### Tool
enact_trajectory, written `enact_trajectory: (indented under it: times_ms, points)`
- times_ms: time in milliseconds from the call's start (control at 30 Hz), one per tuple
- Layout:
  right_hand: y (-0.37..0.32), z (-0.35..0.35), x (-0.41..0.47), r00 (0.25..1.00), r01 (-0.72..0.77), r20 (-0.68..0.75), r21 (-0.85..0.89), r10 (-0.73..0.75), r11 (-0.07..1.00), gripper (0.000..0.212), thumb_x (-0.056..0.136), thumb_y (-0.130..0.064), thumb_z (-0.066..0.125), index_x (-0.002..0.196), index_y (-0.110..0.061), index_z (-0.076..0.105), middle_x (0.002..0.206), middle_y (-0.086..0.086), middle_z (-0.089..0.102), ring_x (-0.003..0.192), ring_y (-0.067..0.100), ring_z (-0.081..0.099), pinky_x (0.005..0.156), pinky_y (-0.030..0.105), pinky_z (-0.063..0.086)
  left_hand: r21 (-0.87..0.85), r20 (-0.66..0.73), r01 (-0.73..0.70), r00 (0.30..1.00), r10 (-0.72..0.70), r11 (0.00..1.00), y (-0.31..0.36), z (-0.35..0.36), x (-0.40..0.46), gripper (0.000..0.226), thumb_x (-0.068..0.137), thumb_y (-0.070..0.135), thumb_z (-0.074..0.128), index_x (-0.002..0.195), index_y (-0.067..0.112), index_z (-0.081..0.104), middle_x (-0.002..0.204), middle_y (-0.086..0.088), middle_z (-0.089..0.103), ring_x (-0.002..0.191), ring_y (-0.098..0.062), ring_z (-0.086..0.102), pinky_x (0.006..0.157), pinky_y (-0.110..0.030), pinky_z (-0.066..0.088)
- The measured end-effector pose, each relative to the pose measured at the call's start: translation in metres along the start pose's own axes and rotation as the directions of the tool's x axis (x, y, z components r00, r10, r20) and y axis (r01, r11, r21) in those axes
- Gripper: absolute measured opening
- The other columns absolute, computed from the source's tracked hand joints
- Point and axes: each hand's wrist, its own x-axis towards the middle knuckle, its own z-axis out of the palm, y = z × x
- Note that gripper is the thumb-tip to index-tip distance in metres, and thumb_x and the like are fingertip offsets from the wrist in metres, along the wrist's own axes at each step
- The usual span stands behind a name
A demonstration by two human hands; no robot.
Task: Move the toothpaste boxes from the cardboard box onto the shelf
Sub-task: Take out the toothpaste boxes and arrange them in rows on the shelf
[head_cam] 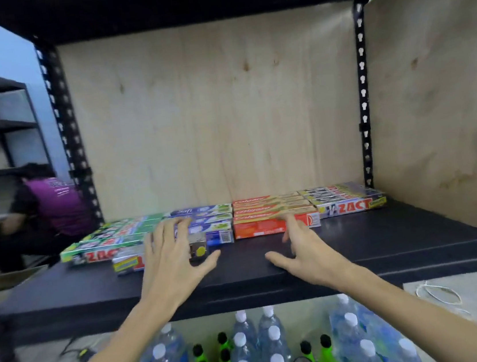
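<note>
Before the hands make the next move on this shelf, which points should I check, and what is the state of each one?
1. Silver box lies on shelf: ok.
2. Silver box is lined up with the green Zact row: not ok, it sits in front.
3. Left hand rests open over it: ok.
4. Right hand holds nothing: ok.
5. Orange Colgate row tidy: ok.
6. Cardboard box in reach: cannot tell, out of view.

Both arms reach forward toward 12 o'clock. Left hand (170, 260) lies palm down, fingers spread. Right hand (304, 248) has relaxed, parted fingers.
</note>
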Motion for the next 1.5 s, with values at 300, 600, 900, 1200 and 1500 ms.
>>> enact_trajectory:
  times_ms: [300, 600, 900, 1200, 1500]
  points:
    - [-0.077, 0.076, 0.047, 0.981, 0.112, 0.158, 0.008, -0.112, 0.994, 0.077, 0.095, -0.046, 0.062, 0.155, -0.042, 0.014, 0.139, 0.005, 0.035, 0.084, 0.018, 0.052, 0.100, 0.036, 0.046, -0.191, 0.245, 0.423, 0.894, -0.374, 0.886, -0.102, -0.015, -0.019, 0.121, 0.055, 0.094, 0.059, 0.154, 0.040, 0.015, 0.155, -0.007, 0.011, 0.146, -0.032, 0.011, 0.116, -0.058, 0.024]
    - [-0.084, 0.099, 0.072, 0.986, 0.138, 0.104, -0.098, -0.128, 0.986, 0.062, 0.093, -0.057, 0.059, 0.149, -0.045, 0.037, 0.139, -0.004, 0.044, 0.127, 0.022, 0.052, 0.108, 0.041, 0.042, -0.355, 0.471, 0.443, 0.845, -0.252, 0.823, -0.129, -0.022, -0.014, 0.090, 0.068, 0.070, 0.078, 0.142, 0.042, 0.033, 0.143, 0.000, 0.048, 0.130, -0.024, 0.048, 0.109, -0.043, 0.043]
    - [-0.065, 0.073, 0.050, 0.991, 0.136, -0.028, 0.096, -0.134, 0.986, 0.029, 0.087, -0.042, 0.075, 0.107, -0.036, 0.054, 0.109, -0.015, 0.055, 0.088, 0.000, 0.055, 0.075, 0.024, 0.039, -0.499, 0.424, 0.353, 0.896, -0.133, 0.791, -0.124, -0.030, -0.022, 0.043, 0.088, 0.047, 0.073, 0.128, 0.048, 0.058, 0.115, 0.017, 0.064, 0.103, 0.001, 0.064, 0.094, -0.028, 0.050]
    - [-0.008, -0.006, 0.009, 0.999, 0.052, -0.020, 0.101, -0.050, 0.994, 0.013, 0.097, -0.050, 0.058, 0.105, -0.039, 0.059, 0.100, -0.016, 0.068, 0.093, 0.006, 0.066, 0.086, 0.032, 0.052, -0.580, 0.480, 0.193, 0.866, 0.141, 0.791, -0.050, -0.017, 0.006, 0.020, 0.097, 0.051, 0.056, 0.113, 0.040, 0.060, 0.108, 0.021, 0.065, 0.098, 0.003, 0.060, 0.087, -0.024, 0.046]
    - [0.039, -0.036, 0.002, 1.000, -0.008, -0.009, 0.110, 0.009, 0.994, 0.036, 0.094, -0.047, 0.065, 0.130, -0.042, 0.061, 0.119, -0.018, 0.065, 0.083, 0.002, 0.064, 0.080, 0.015, 0.048, -0.614, 0.536, 0.359, 0.843, 0.038, 0.703, -0.005, 0.011, 0.027, 0.064, 0.098, 0.068, 0.034, 0.144, 0.028, 0.054, 0.137, 0.027, 0.047, 0.128, 0.006, 0.037, 0.108, -0.022, 0.025]
